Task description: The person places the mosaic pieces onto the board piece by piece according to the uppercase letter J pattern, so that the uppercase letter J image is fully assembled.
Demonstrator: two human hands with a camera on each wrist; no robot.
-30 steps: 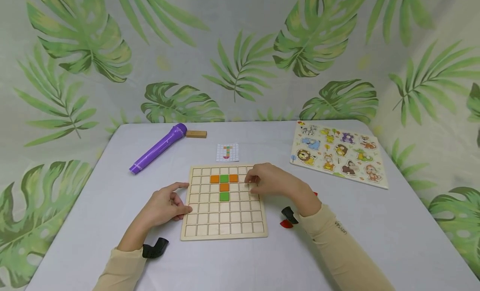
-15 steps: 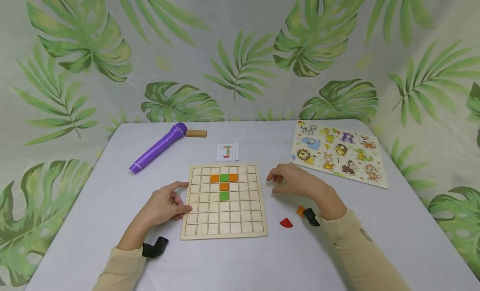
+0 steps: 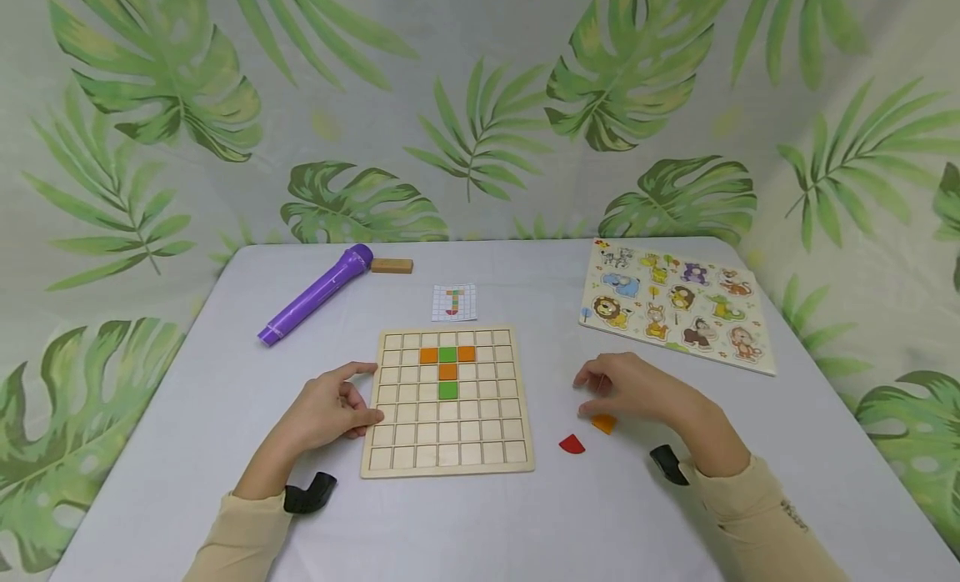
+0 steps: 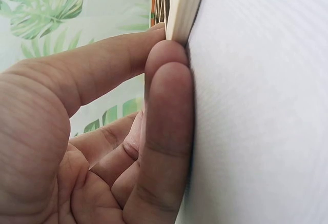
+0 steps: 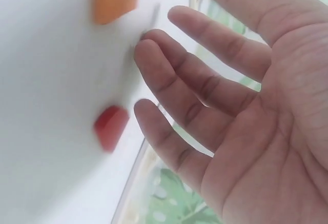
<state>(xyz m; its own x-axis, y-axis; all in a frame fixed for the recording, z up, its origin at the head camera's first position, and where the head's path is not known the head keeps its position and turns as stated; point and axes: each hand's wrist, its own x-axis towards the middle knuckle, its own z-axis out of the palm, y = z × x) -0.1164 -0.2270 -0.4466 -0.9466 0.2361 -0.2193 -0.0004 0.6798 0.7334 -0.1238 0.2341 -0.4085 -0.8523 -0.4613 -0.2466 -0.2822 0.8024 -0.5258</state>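
Observation:
The left hand (image 3: pixel 326 408) touches the left edge of a wooden grid board (image 3: pixel 448 472) with thumb and index finger, its other fingers bent. Close up in the left wrist view, fingertips (image 4: pixel 171 88) rest against the board's side at the cloth. Five cells forming a T hold orange and green squares, including a green square (image 3: pixel 447 390) at the bottom. Right of the board, the right hand (image 3: pixel 630 386) hovers with fingers loosely bent and nothing between them. Just below its thumb lies an orange piece (image 3: pixel 603 424). A red quarter-circle piece (image 3: pixel 572 444) lies nearer the board; another red piece (image 5: pixel 111 129) appears in the right wrist view.
A small pattern card (image 3: pixel 453 303) lies behind the board. At the back left are a purple microphone (image 3: pixel 315 297) and a small wooden block (image 3: pixel 392 266). An animal puzzle board (image 3: pixel 678 307) lies at the back right. White cloth (image 3: pixel 480 532) covers the table.
The right hand has moved from over the board's right side to the right and toward the person, beside the loose pieces. The left hand has stayed at the board's edge.

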